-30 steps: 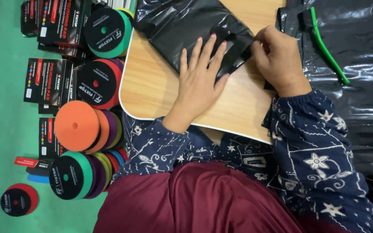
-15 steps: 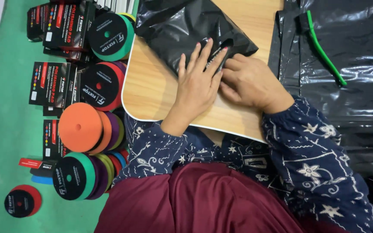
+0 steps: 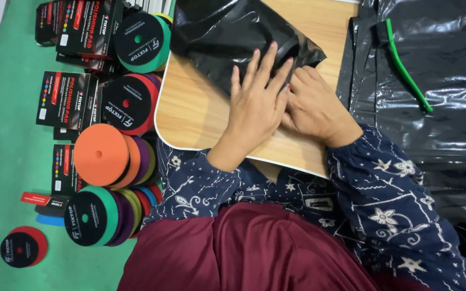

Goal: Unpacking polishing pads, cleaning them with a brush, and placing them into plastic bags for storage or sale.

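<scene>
**Both hands flat on a black package**

On the small wooden table [image 3: 200,116] across my lap, my left hand [image 3: 257,105] lies spread, fingers splayed, pressing the black plastic package [image 3: 227,35] down. Beside it and touching, my right hand [image 3: 314,105] rests flat at the package's near corner, gripping nothing. Stacked round foam pads [image 3: 103,156] and black boxes [image 3: 63,99] line the green floor at left.

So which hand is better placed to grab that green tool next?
Probably the right hand: it lies on the wooden table nearer the green tool, which rests on black plastic to its right. The left hand lies flat on the black bag.
</scene>
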